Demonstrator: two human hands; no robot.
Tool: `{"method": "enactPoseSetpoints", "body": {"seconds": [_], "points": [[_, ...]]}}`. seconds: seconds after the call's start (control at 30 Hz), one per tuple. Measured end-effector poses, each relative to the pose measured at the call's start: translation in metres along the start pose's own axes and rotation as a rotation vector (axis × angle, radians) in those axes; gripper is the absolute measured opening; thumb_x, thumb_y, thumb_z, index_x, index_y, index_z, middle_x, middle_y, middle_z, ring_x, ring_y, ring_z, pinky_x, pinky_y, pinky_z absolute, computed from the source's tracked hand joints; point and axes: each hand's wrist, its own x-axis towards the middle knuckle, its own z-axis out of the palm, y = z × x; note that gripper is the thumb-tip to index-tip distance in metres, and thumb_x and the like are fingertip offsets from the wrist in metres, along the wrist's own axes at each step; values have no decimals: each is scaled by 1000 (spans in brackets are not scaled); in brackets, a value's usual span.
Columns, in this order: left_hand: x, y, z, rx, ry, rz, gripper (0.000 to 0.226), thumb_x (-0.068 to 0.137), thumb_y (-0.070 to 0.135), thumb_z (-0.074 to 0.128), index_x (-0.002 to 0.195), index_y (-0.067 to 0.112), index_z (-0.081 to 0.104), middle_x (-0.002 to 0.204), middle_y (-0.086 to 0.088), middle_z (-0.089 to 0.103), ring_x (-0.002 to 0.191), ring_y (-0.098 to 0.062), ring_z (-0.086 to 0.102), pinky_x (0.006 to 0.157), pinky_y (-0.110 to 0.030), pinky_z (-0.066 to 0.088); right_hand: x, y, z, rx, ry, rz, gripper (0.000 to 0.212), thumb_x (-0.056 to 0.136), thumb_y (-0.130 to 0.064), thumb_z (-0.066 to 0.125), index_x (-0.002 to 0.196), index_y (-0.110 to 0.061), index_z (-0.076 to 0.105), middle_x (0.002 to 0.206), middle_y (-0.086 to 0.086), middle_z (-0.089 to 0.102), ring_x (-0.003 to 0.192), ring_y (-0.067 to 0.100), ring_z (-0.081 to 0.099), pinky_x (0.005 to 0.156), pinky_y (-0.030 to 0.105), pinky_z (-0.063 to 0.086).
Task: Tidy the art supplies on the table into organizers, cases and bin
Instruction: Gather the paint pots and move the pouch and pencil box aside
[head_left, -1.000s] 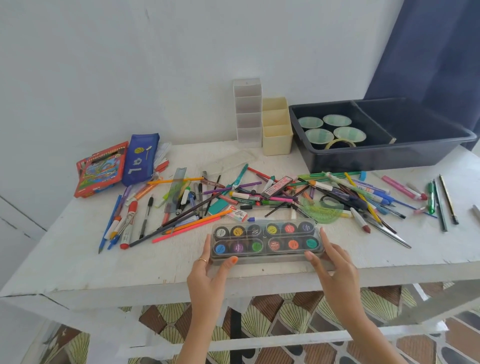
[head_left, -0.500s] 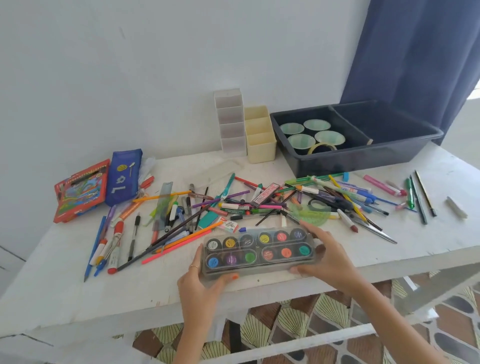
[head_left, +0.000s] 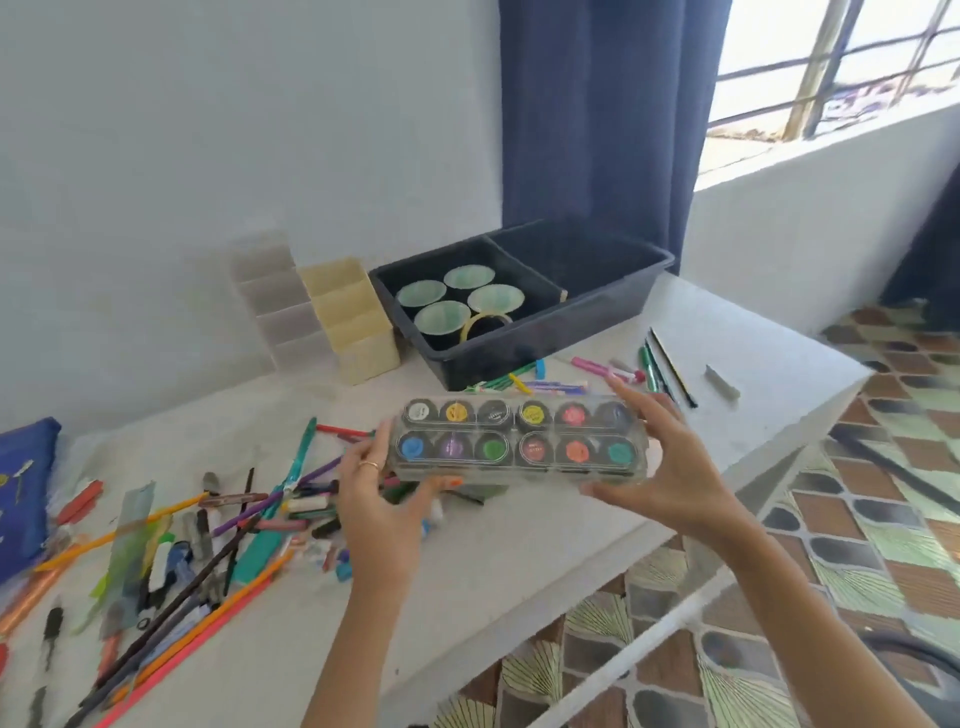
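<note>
Above table (head_left: 498, 551), paint set (head_left: 519, 441) crosswise.

The person is wearing a thin gold-toned ring (head_left: 369, 464) on one finger of the left grip (head_left: 382, 499), and the thumbnail (head_left: 456, 482) of that grip is showing bright orange polish. The right grip (head_left: 670, 467) is showing bare. The left forearm (head_left: 358, 639) and the right forearm (head_left: 810, 597) are both showing bare from the wrists down to the lower edge of the view.
</note>
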Motion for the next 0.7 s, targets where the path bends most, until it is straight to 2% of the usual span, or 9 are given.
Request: {"method": "enactPoseSetpoints", "body": {"seconds": [0.1, 0.17, 0.23, 0.33, 0.4, 0.5, 0.57, 0.63, 0.7], "points": [[28, 20, 56, -29, -80, 64, 78, 66, 14, 81, 135, 11, 47, 104, 12, 53, 97, -2, 55, 84, -11, 48, 6, 25, -38, -92, 58, 29, 94, 56, -29, 89, 137, -28, 40, 118, -6, 45, 109, 6, 50, 89, 10, 44], [45, 29, 99, -71, -141, 107, 74, 68, 15, 80, 135, 16, 48, 113, 18, 54, 106, -5, 56, 93, -18, 47, 12, 44, -65, -156, 112, 52, 89, 54, -29, 90, 130, -27, 45, 114, -5, 46, 105, 10, 51, 90, 14, 45], [58, 37, 143, -105, -214, 121, 73, 71, 19, 79, 136, 21, 46, 128, 11, 54, 119, -9, 51, 101, -32, 46, 19, 64, -92, -222, 176, 74, 86, 50, -30, 91, 126, -22, 49, 109, -7, 48, 101, 11, 51, 88, 15, 45], [79, 51, 209, -160, -363, 73, 76, 74, 16, 78, 140, 21, 41, 137, 6, 49, 126, -7, 45, 106, -27, 40, 31, 93, -132, -277, 262, 119, 86, 48, -27, 92, 123, -16, 51, 107, -6, 50, 97, 9, 51, 85, 14, 44], [89, 63, 249, -205, -491, 52, 77, 76, 16, 77, 142, 19, 37, 139, 6, 46, 128, -8, 44, 106, -24, 38, 37, 113, -157, -292, 307, 155, 85, 48, -24, 92, 123, -13, 51, 106, -2, 53, 95, 7, 53, 84, 19, 46], [102, 78, 304, -248, -596, -40, 73, 82, 29, 70, 144, 21, 32, 141, 12, 41, 130, -7, 39, 109, -27, 34, 44, 143, -185, -292, 351, 206, 86, 48, -23, 92, 123, -9, 52, 108, 0, 56, 96, 10, 55, 87, 29, 49], [110, 80, 342, -229, -632, -97, 79, 79, 40, 72, 144, 20, 32, 136, 14, 41, 128, -4, 37, 108, -25, 33, 49, 163, -198, -294, 388, 233, 86, 47, -22, 93, 122, -9, 52, 110, 2, 56, 98, 13, 55, 88, 32, 49], [116, 78, 375, -173, -675, -136, 91, 71, 52, 75, 144, 18, 34, 140, 9, 42, 130, -8, 38, 110, -32, 34, 53, 181, -206, -313, 435, 262, 86, 47, -21, 93, 121, -10, 51, 110, 3, 55, 98, 16, 55, 88, 33, 48], [120, 73, 403, -142, -713, -194, 98, 65, 53, 78, 144, 15, 34, 142, 4, 44, 131, -12, 41, 110, -37, 36, 56, 198, -211, -341, 473, 305, 84, 46, -20, 91, 120, -11, 52, 108, 3, 55, 97, 18, 54, 87, 36, 49]]}}
